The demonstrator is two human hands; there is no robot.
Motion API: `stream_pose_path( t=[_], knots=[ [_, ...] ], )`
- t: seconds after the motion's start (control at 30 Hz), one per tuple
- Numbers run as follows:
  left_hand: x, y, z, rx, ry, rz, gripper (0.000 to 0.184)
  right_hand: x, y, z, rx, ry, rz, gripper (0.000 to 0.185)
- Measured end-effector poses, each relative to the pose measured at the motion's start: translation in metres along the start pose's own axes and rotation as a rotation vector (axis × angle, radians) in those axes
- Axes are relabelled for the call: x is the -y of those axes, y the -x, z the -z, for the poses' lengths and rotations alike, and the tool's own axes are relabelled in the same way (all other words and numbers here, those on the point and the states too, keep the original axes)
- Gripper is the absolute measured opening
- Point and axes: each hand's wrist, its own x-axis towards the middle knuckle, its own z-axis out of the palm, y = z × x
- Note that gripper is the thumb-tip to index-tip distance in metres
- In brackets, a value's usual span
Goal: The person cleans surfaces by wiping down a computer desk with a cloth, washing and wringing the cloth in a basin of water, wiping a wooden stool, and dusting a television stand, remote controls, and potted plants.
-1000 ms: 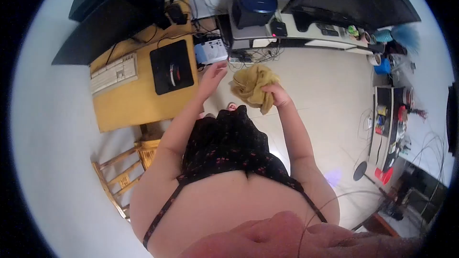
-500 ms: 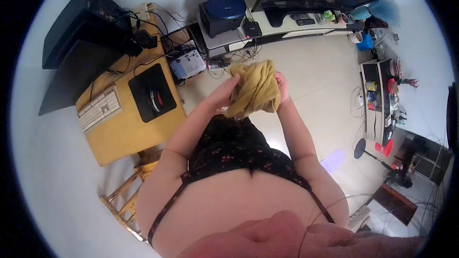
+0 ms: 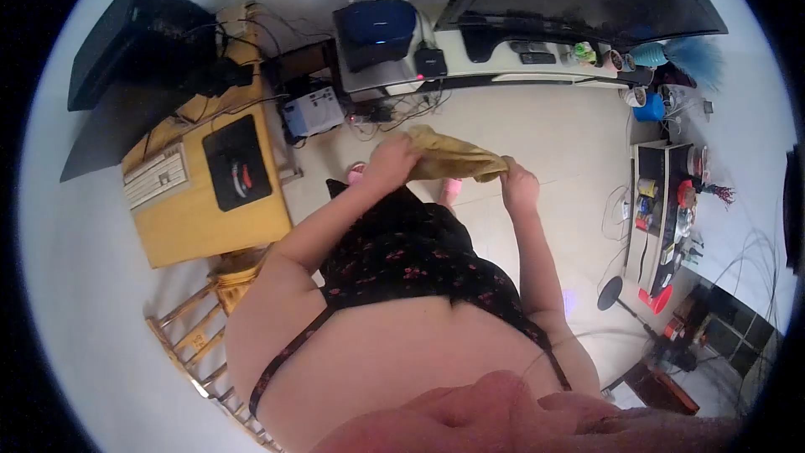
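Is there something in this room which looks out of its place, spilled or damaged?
The cables lie in a loose tangle on the floor by the TV stand, which looks untidy. I see no spill or damage. The yellow cloth, held between left hand and right hand, looks ordinary.

A mustard-yellow cloth (image 3: 449, 156), soft and creased, hangs in the air in front of the body, above the pale floor (image 3: 553, 138), stretched between the left hand (image 3: 392, 163) and the right hand (image 3: 521, 187). Seen from above, it makes a long, narrow, folded strip, broader at the left hand and tapering to a gathered corner pinched in the right hand's fingers (image 3: 508, 165).
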Motion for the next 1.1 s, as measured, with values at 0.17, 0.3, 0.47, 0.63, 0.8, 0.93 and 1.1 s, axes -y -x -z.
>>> stream_pose_path(
  t=[0.17,0.3,0.47,0.63,0.8,0.93,1.1],
  knots=[
    [-0.043,-0.042,-0.03,-0.04,0.315,0.108,0.032,-0.087,-0.042,0.018,-0.172,-0.505,0.299,0.019],
    [-0.098,-0.066,-0.053,-0.256,0.308,0.025,0.028,-0.131,-0.092,0.05,-0.009,-0.901,0.218,0.021],
    [-0.127,-0.089,-0.054,-0.487,0.054,-0.008,0.029,-0.151,-0.14,0.089,0.099,-1.021,0.253,0.026],
    [-0.17,-0.094,-0.017,-0.501,-0.154,0.203,0.026,-0.146,-0.175,0.1,-0.334,-0.628,0.68,0.022],
    [-0.16,-0.121,0.003,-0.383,1.122,0.262,0.026,-0.149,-0.19,0.14,0.202,-0.753,0.482,0.025],
    [-0.193,-0.147,0.022,-0.353,0.934,0.182,0.028,-0.144,-0.181,0.199,0.361,-0.944,0.39,0.028],
    [-0.237,-0.164,0.041,-0.336,1.195,0.089,0.031,-0.142,-0.171,0.241,-0.268,-0.071,0.916,0.03]
  ],
)
